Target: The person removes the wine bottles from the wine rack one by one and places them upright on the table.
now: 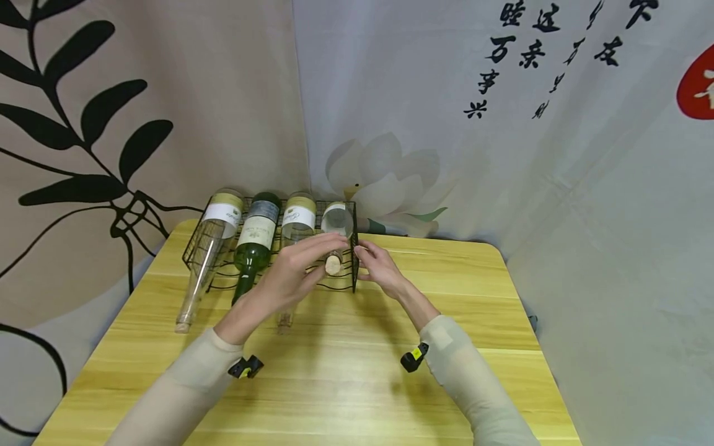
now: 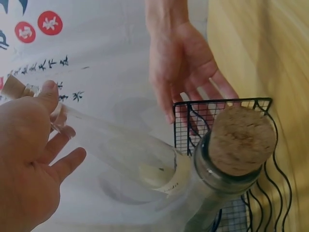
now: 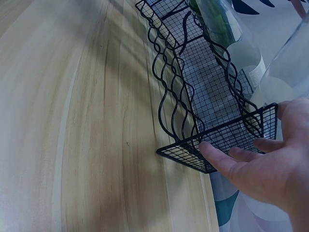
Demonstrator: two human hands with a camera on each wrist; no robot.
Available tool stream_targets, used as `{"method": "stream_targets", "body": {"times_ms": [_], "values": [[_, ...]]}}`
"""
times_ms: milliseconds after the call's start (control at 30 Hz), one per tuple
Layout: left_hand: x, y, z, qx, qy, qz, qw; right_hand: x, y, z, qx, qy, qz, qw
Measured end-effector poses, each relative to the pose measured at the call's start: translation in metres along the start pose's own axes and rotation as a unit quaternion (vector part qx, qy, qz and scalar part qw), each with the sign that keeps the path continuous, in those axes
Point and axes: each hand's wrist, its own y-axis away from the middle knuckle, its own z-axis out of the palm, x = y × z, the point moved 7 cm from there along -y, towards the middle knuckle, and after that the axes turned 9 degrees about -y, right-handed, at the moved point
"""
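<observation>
My left hand [image 1: 298, 266] grips the corked neck of a clear glass bottle [image 2: 130, 145], thumb on one side and fingers on the other. That bottle lies at the right end of a black wire wine rack [image 1: 354, 248], its cork [image 1: 333, 266] facing me. Against the mesh end panel of the rack [image 3: 227, 135] rests my right hand [image 1: 382, 267], its fingers mostly straight. Left of the held bottle lie a clear bottle [image 1: 299, 217], partly hidden by my left hand, then a green bottle [image 1: 258, 232] and another clear bottle [image 1: 222, 214], all with pale labels.
The rack stands at the back left of a wooden table [image 1: 446, 285], close to a printed curtain [image 1: 390, 93]. Bottle necks stick out past the rack's front, the leftmost cork [image 1: 182, 327] farthest. Wavy wires [image 3: 166, 92] run along the rack's front.
</observation>
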Motion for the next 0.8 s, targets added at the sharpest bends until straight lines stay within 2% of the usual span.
{"method": "stream_targets", "body": {"times_ms": [167, 400, 667, 800], "values": [[-0.003, -0.005, -0.002, 0.001, 0.007, -0.009, 0.9999, 0.000, 0.000, 0.000, 0.003, 0.002, -0.001, 1.0000], [-0.009, -0.012, -0.007, 0.002, 0.021, -0.038, 0.9991, 0.000, 0.000, 0.000, 0.000, 0.001, -0.002, 1.0000], [-0.019, -0.020, -0.009, 0.029, 0.061, -0.076, 0.9948, 0.001, 0.000, 0.000, -0.004, 0.002, -0.005, 1.0000], [-0.022, -0.024, -0.010, 0.043, 0.063, -0.078, 0.9941, 0.001, 0.000, 0.000, -0.003, 0.001, -0.003, 1.0000]]}}
